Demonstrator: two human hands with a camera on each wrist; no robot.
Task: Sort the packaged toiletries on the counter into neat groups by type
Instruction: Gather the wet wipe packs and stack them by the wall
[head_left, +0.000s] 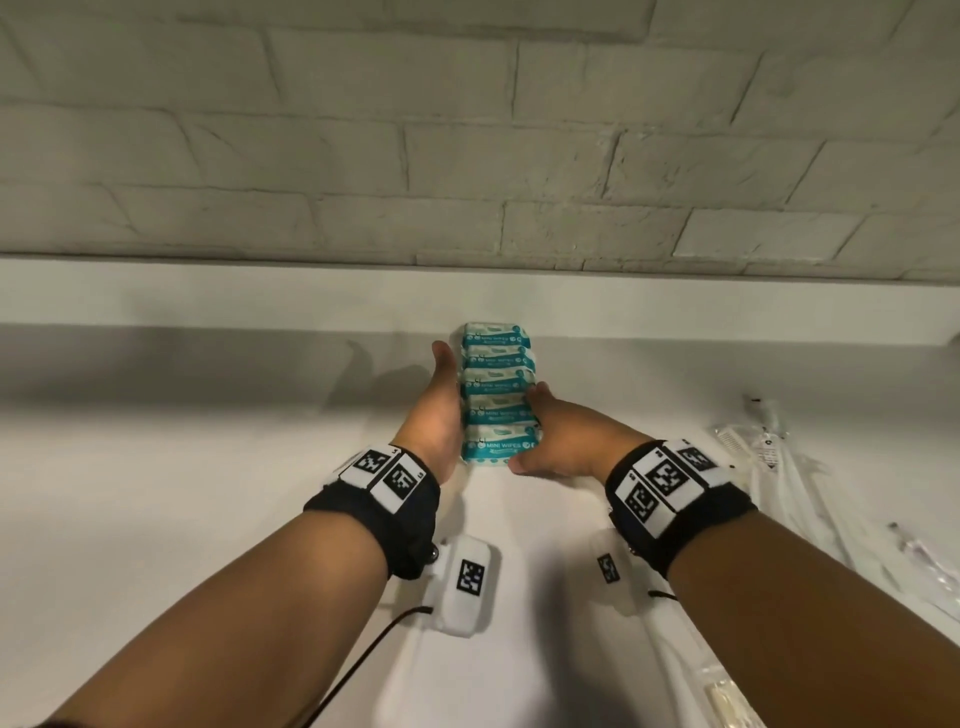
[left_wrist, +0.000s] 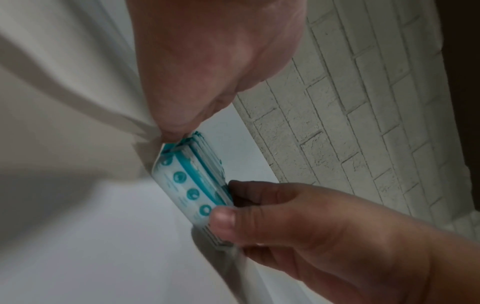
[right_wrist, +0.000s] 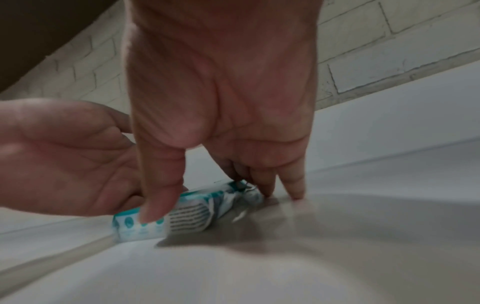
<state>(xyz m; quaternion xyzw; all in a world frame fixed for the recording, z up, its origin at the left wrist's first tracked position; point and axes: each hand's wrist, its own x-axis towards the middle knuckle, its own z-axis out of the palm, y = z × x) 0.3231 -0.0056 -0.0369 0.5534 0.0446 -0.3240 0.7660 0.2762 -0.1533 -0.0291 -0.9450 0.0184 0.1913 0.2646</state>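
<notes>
Several teal-and-white mini wipes packs (head_left: 496, 395) lie in one row running away from me on the white counter (head_left: 156, 493), reaching the raised ledge at the back. My left hand (head_left: 439, 410) lies flat along the row's left side with straight fingers pressing on it. My right hand (head_left: 561, 441) flanks the right side near the front. In the right wrist view its thumb touches the nearest wipes pack (right_wrist: 187, 216) and its fingertips rest on the counter at the pack's end. The left wrist view shows the wipes row (left_wrist: 187, 181) end-on between both hands.
Clear plastic-wrapped items (head_left: 769, 452) lie on the counter to the right, with more (head_left: 727, 696) at the lower right. A white ledge (head_left: 208, 291) and a pale brick wall (head_left: 467, 130) close off the back. Bare counter stretches to the left.
</notes>
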